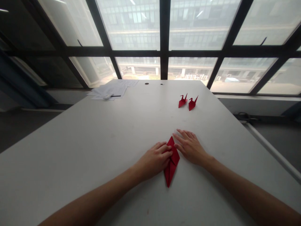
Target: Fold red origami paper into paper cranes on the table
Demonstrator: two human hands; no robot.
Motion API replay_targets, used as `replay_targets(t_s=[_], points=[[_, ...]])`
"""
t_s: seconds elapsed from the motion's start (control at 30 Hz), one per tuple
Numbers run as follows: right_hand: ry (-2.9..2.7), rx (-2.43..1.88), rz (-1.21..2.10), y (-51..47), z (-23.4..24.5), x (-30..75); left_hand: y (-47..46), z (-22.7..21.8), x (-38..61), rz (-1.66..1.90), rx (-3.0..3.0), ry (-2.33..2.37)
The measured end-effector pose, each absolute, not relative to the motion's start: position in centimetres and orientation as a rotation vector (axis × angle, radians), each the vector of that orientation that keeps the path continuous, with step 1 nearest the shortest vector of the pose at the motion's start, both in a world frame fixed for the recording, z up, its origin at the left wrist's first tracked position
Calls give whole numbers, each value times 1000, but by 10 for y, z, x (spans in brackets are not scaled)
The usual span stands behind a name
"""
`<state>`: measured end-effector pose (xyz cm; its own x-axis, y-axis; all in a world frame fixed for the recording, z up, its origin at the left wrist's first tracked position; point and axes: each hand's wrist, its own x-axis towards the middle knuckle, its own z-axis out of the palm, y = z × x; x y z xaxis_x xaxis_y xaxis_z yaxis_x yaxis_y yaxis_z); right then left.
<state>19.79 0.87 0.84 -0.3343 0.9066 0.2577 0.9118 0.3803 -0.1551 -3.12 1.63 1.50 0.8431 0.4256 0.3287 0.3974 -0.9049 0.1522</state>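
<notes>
Red folded paper (171,172) lies on white worktop (127,125); left hand (157,159): fingers curled over it, can't tell whether gripping; right hand (191,147): fingers loose, spread beside it; two paper birds (192,105) beyond.

Table (105,135): broad and white, here it is, running away toward the windows (134,25)!
Frame (164,37): dark bars, crossing between the panes beyond the table's far edge.
Building (195,34): pale, hazy, out there past the table, through the panes.
Curtain (21,78): blue, hanging left of the table.
Low wall (258,105): pale, right of the table.
Floor (23,128): grey, dim, either side of the table.
Light: daylight pouring in beyond the table!
</notes>
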Motion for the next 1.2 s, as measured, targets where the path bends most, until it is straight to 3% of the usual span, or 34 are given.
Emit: replay_targets(t_s=[0.57, 1.2], points=[[-2363, -1550, 33, 9, 4, 197, -22, 35, -27, 415, 2891, 834], [-2274, -1687, -34, 7, 0, 193, -40, 16, -33, 116, 2971, 841]])
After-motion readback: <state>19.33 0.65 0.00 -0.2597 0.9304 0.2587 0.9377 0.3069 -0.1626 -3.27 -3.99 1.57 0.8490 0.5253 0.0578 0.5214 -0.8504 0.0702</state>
